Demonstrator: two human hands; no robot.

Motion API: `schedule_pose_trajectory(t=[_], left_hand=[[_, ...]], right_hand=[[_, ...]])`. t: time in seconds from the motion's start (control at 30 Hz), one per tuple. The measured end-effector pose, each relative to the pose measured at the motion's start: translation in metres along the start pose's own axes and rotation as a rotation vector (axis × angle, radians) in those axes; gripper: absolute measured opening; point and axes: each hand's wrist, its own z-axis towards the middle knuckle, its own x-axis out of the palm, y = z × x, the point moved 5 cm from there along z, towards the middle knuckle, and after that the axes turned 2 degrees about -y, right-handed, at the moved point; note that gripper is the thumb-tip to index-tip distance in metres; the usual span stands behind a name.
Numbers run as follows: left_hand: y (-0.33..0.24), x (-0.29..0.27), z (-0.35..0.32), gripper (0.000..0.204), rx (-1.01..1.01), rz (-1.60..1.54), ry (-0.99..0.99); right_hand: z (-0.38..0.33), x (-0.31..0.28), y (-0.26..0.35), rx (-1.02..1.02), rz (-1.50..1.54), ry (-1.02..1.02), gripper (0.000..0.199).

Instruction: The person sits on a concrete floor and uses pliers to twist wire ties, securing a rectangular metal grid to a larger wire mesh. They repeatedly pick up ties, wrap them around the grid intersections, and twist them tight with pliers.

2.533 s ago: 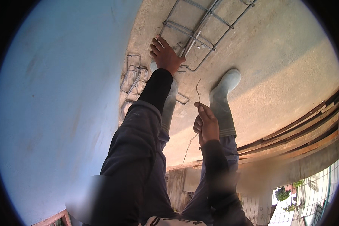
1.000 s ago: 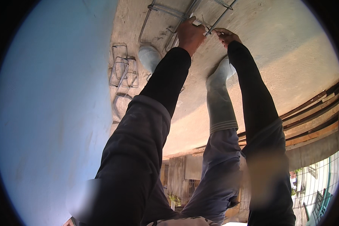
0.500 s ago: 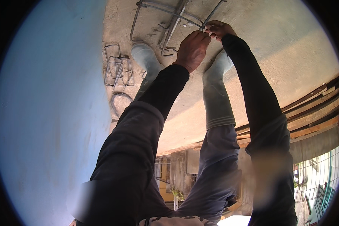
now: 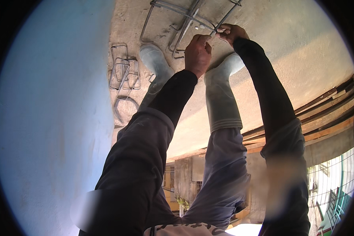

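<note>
A frame of steel bars and bent stirrups (image 4: 173, 23) lies on the concrete floor in front of my grey rubber boots (image 4: 220, 90). My left hand (image 4: 197, 53) is closed on one of the bars near its middle. My right hand (image 4: 230, 32) pinches a thin tie wire (image 4: 214, 31) at the same bar, just to the right of the left hand. Both arms wear long dark sleeves and reach down past my knees.
A stack of loose rectangular stirrups (image 4: 124, 72) lies by the pale blue wall (image 4: 55, 118) at the left, with a wire loop (image 4: 124, 110) under it. Wooden planks (image 4: 326, 114) run along the right. A green fence (image 4: 334, 188) shows at the lower right.
My right hand came up from beside my leg to the bar frame and joined the left hand there. The view has shifted a little nearer to the frame.
</note>
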Motion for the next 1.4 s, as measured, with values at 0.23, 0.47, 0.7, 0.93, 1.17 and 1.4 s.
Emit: schedule_pose_trajectory(t=[0.23,0.47,0.7,0.93,1.17,1.4], left_hand=[[0.066,0.042,0.026,0.032,-0.710,-0.510,0.328],[0.043,0.069,0.038,0.037,-0.908,-0.908,0.623],[0.077,0.082,0.040,0.019,-1.087,-0.962,0.311],[0.106,0.098,0.035,0.014,-0.667,-0.693,0.334],[0.139,0.100,0.039,0.023,-0.630,-0.657,0.365],[0.150,0.106,0.051,0.027,-0.293,0.442,0.579]], right_hand=[[-0.004,0.013,-0.017,-0.045,0.139,-0.059,0.040],[-0.001,0.021,-0.048,-0.087,0.320,-0.119,0.032],[-0.018,0.010,-0.006,-0.103,-0.081,-0.118,0.029],[-0.022,0.004,0.006,-0.099,-0.238,-0.141,0.025],[-0.025,0.009,0.016,-0.102,-0.315,-0.189,0.025],[-0.023,0.045,0.018,-0.024,-0.217,-0.293,0.025]])
